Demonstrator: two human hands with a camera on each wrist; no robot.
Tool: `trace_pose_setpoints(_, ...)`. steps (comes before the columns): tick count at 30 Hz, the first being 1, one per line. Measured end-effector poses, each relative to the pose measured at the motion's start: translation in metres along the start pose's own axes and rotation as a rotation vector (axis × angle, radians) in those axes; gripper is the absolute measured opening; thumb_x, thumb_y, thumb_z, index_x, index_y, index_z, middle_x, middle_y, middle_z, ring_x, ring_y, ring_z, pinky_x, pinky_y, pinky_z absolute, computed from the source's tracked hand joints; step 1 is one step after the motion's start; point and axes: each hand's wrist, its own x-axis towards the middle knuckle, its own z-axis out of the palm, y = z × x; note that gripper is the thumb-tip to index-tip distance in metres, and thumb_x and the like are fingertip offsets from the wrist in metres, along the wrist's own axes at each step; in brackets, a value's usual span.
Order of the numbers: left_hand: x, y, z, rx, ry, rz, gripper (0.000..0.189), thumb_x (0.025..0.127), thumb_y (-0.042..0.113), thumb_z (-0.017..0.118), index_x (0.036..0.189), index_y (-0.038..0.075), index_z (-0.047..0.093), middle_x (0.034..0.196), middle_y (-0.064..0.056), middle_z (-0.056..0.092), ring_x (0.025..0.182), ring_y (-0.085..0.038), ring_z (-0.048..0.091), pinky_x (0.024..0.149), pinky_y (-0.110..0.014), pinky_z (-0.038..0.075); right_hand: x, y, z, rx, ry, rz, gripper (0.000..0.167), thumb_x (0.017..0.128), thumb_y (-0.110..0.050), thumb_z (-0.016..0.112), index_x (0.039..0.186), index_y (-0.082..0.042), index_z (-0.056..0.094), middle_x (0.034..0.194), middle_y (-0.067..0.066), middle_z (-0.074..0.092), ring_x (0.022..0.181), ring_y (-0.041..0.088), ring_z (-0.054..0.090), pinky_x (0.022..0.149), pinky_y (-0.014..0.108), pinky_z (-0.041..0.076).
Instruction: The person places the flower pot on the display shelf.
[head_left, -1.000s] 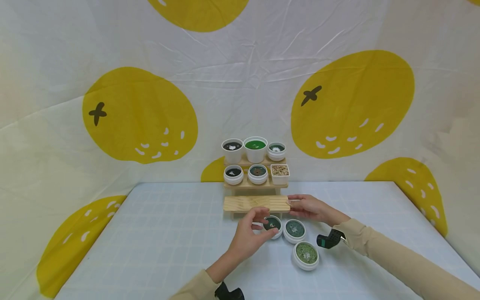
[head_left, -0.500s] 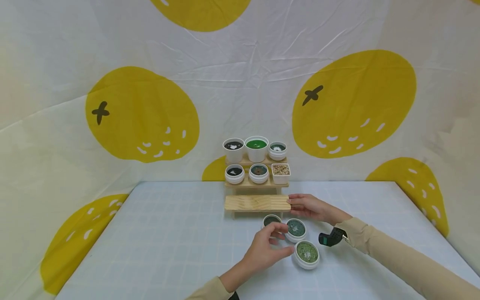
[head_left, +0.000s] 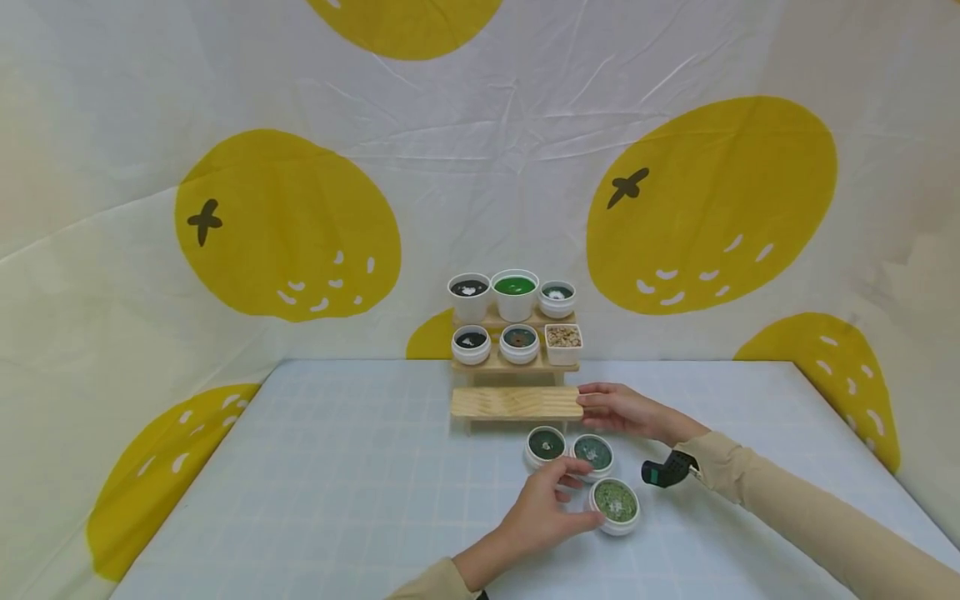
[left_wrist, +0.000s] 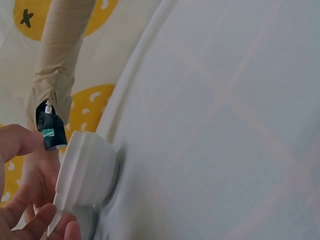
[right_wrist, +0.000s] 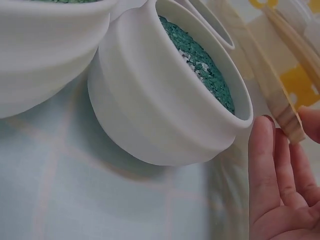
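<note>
My left hand (head_left: pixel 543 512) reaches over the table with thumb and fingers spread. Its thumb is right at the rim of a small white bowl with light green, speckled filling (head_left: pixel 617 502), and its fingertips overlap a teal-filled white bowl (head_left: pixel 595 452). A third white bowl, dark green inside (head_left: pixel 546 445), sits to the left. In the left wrist view a white bowl (left_wrist: pixel 87 167) stands between thumb and fingers. My right hand (head_left: pixel 622 410) pinches the right end of a low wooden stand (head_left: pixel 517 403), thumb on top and fingers beneath the board (right_wrist: pixel 280 110).
Behind, two higher wooden shelves (head_left: pixel 495 367) carry several white containers, among them a bright green cup (head_left: pixel 515 298) and a square dish of tan chunks (head_left: pixel 564 344). A fruit-print cloth (head_left: pixel 487 208) hangs behind the pale checked table (head_left: pixel 337 467).
My left hand has moved right and toward me, from the dark green bowl to the light green one. My right hand stays at the stand's end.
</note>
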Motion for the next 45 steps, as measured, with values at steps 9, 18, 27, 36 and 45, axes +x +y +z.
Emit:
trace_pose_setpoints(9,-0.001,-0.003,0.006,0.019,-0.033,-0.030,0.051,0.076,0.018,0.081,0.121,0.009,0.058,0.120,-0.002,0.063,0.101,-0.002,0.056,0.080,-0.017,0.050,0.005,0.000,-0.002,-0.004,-0.019,-0.013,0.057,0.097,-0.011,0.049,0.142,0.013,0.022,0.096,0.000,0.065,0.085,0.006,0.065,0.080,0.020,0.056)
trace_pose_setpoints(18,-0.001,-0.006,0.009,0.013,-0.036,-0.049,0.056,0.074,0.016,0.082,0.123,0.008,0.057,0.120,-0.001,0.061,0.099,0.002,0.056,0.080,-0.016,0.050,0.005,-0.005,-0.001,-0.022,-0.019,0.010,0.058,0.098,-0.011,0.048,0.144,0.011,0.020,0.099,0.000,0.064,0.087,0.006,0.065,0.079,0.020,0.056)
trace_pose_setpoints(27,-0.003,-0.008,0.010,0.031,-0.033,-0.039,0.059,0.073,0.015,0.083,0.125,0.008,0.056,0.120,-0.002,0.058,0.096,0.003,0.055,0.079,-0.015,0.050,0.006,-0.005,0.004,-0.014,-0.018,0.013,0.060,0.097,-0.011,0.049,0.144,0.013,0.020,0.099,0.001,0.064,0.088,0.005,0.065,0.081,0.020,0.056)
trace_pose_setpoints(36,-0.004,-0.010,0.013,0.028,-0.047,-0.046,0.061,0.071,0.015,0.084,0.125,0.008,0.056,0.118,0.001,0.056,0.096,0.006,0.054,0.079,-0.013,0.049,0.004,-0.007,0.003,0.012,-0.030,0.038,0.063,0.098,-0.011,0.047,0.146,0.012,0.015,0.105,0.004,0.062,0.092,0.007,0.064,0.086,0.022,0.055)
trace_pose_setpoints(45,-0.001,-0.011,0.019,0.071,-0.063,-0.036,0.063,0.070,0.014,0.085,0.126,0.008,0.056,0.115,0.002,0.056,0.093,0.007,0.051,0.078,-0.012,0.049,0.006,-0.008,-0.001,0.061,-0.045,0.106,0.063,0.099,-0.010,0.046,0.148,0.009,0.013,0.103,0.003,0.062,0.091,0.008,0.063,0.083,0.022,0.056)
